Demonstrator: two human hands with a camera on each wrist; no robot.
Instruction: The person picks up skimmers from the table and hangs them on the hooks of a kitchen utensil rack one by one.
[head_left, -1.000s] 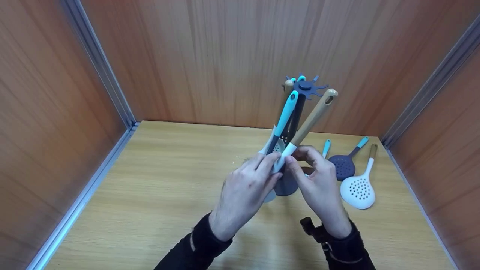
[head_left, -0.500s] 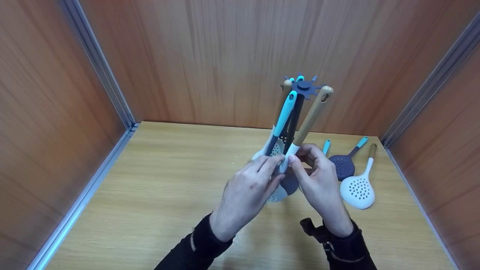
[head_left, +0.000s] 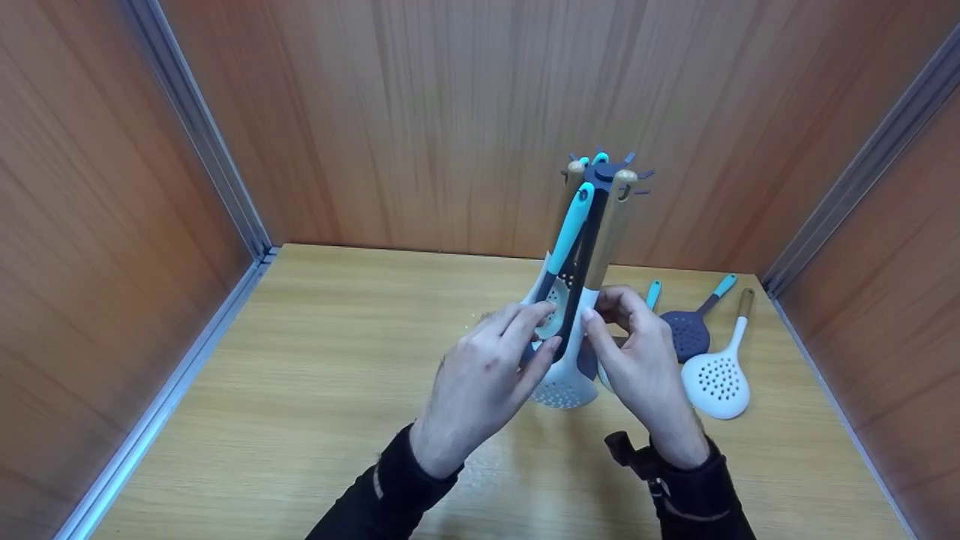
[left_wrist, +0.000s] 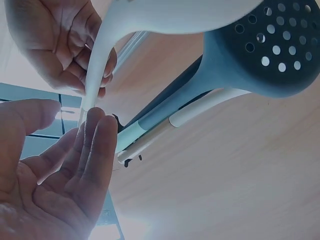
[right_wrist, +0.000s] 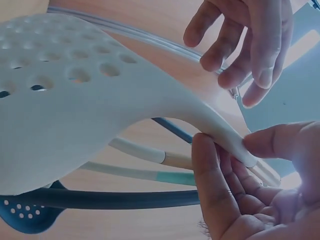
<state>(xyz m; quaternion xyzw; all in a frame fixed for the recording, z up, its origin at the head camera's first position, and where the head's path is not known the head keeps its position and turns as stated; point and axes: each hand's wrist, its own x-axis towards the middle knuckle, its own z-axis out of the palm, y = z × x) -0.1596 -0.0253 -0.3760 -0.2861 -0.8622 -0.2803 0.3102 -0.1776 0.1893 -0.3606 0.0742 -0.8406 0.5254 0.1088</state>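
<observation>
My right hand (head_left: pixel 645 367) pinches the white neck of a skimmer (head_left: pixel 564 388) between thumb and fingers. The skimmer has a wood-coloured handle and a perforated white head pointing down. Its handle top lies against the hooked crown of a dark utensil stand (head_left: pixel 602 174); whether its hole is on a hook, I cannot tell. My left hand (head_left: pixel 484 371), fingers extended and thumb apart, is just left of the skimmer and holds nothing. In the left wrist view, its fingertips are close to the white neck. Other utensils hang round the stand, including a turquoise-handled one (head_left: pixel 574 225).
On the table (head_left: pixel 360 360), right of the stand, lie a white skimmer (head_left: pixel 716 384), a dark skimmer (head_left: pixel 686 334) and a turquoise handle (head_left: pixel 653 292) partly hidden by my right hand. Wood-grain panels (head_left: pixel 450 127) with metal edging enclose the table at the back and sides.
The skimmer's handle has swung left and more upright, against the stand's crown. My left hand has let go of its neck and drawn slightly left. The perforated head has come into view.
</observation>
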